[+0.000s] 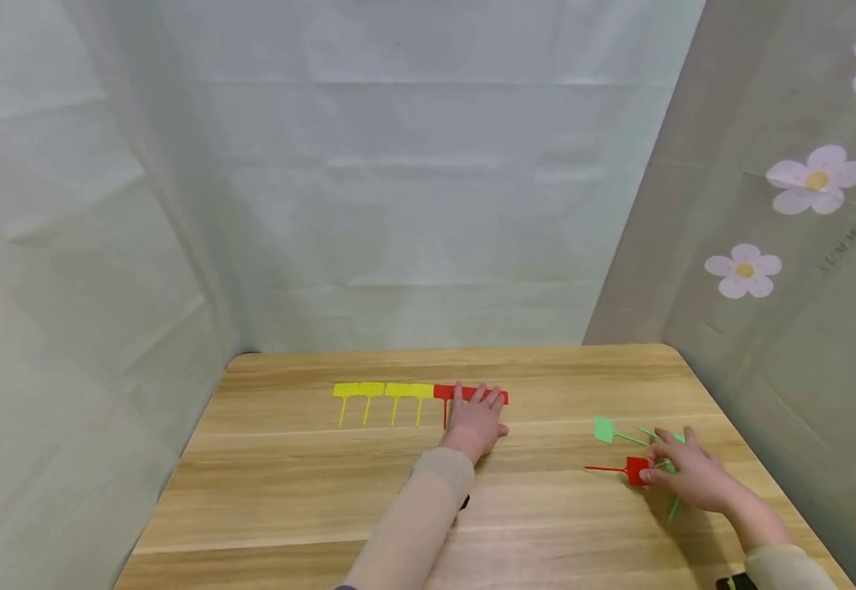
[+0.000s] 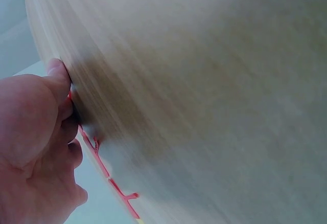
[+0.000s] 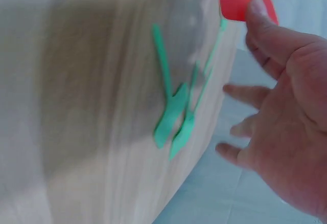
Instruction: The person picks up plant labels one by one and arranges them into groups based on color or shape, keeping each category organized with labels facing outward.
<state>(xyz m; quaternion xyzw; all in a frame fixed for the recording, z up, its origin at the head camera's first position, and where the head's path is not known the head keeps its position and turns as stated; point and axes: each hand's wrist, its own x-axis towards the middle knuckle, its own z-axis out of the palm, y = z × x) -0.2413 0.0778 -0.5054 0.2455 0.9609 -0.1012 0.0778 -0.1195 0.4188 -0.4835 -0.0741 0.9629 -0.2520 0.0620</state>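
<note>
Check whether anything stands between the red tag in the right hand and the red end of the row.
The left hand partly covers the row's red tags and may be in the way; a green tag lies close to the direct line from the red tag in the right hand.

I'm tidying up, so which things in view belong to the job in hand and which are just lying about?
Part of the job:
row of yellow tags
row of red tags, under the left hand
single red tag, pinched by the right hand

Apparently just lying about:
loose green tags, though possibly job pieces too
flower-printed backdrop, merely surroundings
</note>
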